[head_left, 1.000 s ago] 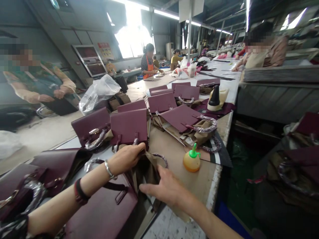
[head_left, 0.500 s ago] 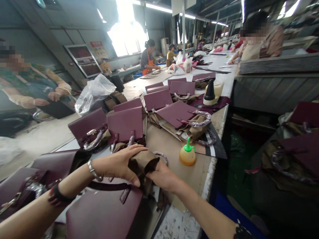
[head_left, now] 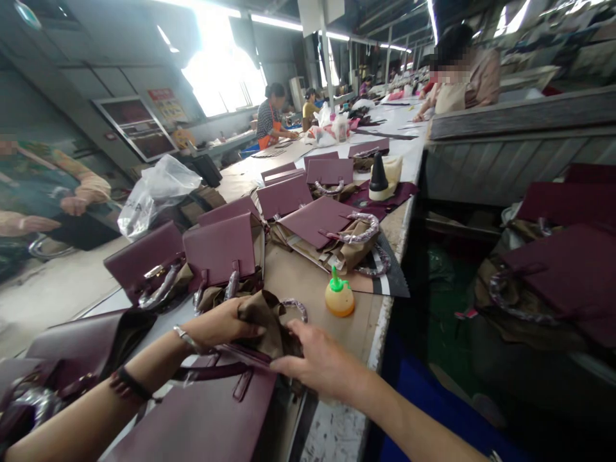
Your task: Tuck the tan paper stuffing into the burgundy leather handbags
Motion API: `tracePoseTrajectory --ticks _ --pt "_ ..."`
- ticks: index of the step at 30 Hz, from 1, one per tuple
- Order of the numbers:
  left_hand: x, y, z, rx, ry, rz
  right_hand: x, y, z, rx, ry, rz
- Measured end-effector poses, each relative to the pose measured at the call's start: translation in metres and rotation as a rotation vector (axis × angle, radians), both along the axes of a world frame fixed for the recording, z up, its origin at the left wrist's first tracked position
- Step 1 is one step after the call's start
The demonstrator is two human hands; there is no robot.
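A burgundy handbag (head_left: pixel 202 410) lies in front of me, its dark handle toward the top edge. Brown lining cloth (head_left: pixel 264 314) bunches up out of its mouth. My left hand (head_left: pixel 231 324) is closed on the left side of this lining, fingertips partly hidden in the folds. On the other side, my right hand (head_left: pixel 322 359) grips the lining by the bag's edge, thumb toward me and index finger behind the cloth. A plastic-wrapped handle (head_left: pixel 296 307) curves up just beyond my hands.
A squeeze bottle (head_left: pixel 339 298) of amber liquid with a green nozzle stands near the table's right edge. Several burgundy bags (head_left: pixel 219 250) crowd the table. A black cone (head_left: pixel 378 176) stands farther back. More bags (head_left: pixel 558 276) lie at the right. Co-workers stand around the tables.
My right hand has come out from inside the lining to its near edge. My left hand has gone from spread over the cloth to closed on it. The view has turned right.
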State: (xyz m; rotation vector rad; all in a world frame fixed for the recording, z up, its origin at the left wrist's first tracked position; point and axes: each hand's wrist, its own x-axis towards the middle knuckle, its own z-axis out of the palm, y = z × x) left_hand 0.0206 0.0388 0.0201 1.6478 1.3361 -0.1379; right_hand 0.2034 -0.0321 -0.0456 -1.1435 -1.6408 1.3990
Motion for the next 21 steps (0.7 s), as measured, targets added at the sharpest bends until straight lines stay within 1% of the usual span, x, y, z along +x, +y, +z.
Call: tracePoseTrajectory --ticks 3,5,7,9,11,13,15,18,21 --pt "-0.008 -0.002 -0.004 -0.026 -0.059 0.024 0.005 -0.010 0.004 -0.001 -0.094 -0.006" --pt "-0.012 -0.004 -0.008 -0.027 -0.082 0.064 0.003 -0.012 0.004 -0.044 -0.080 0.006" --pt "-0.012 -0.007 -0.012 -0.015 -0.097 0.067 -0.001 -0.011 0.003 -0.094 -0.049 0.023" --pt "-0.008 -0.010 -0.014 0.028 -0.048 0.032 -0.008 -0.011 0.002 -0.056 -0.124 -0.002" --pt "-0.003 -0.014 -0.015 0.092 0.016 0.015 -0.014 -0.013 0.000 0.034 -0.273 -0.063" --pt "-0.001 -0.017 -0.013 0.117 0.028 0.002 -0.020 -0.015 -0.002 0.082 -0.384 -0.126" --pt "-0.001 -0.018 -0.010 0.067 -0.010 -0.022 -0.025 -0.014 -0.005 0.074 -0.410 -0.160" --pt "-0.004 -0.017 -0.006 -0.055 -0.027 -0.065 -0.030 -0.007 -0.009 0.084 -0.401 -0.168" --pt "-0.003 -0.013 -0.011 -0.064 -0.030 -0.151 -0.031 0.001 -0.010 0.080 -0.361 -0.165"
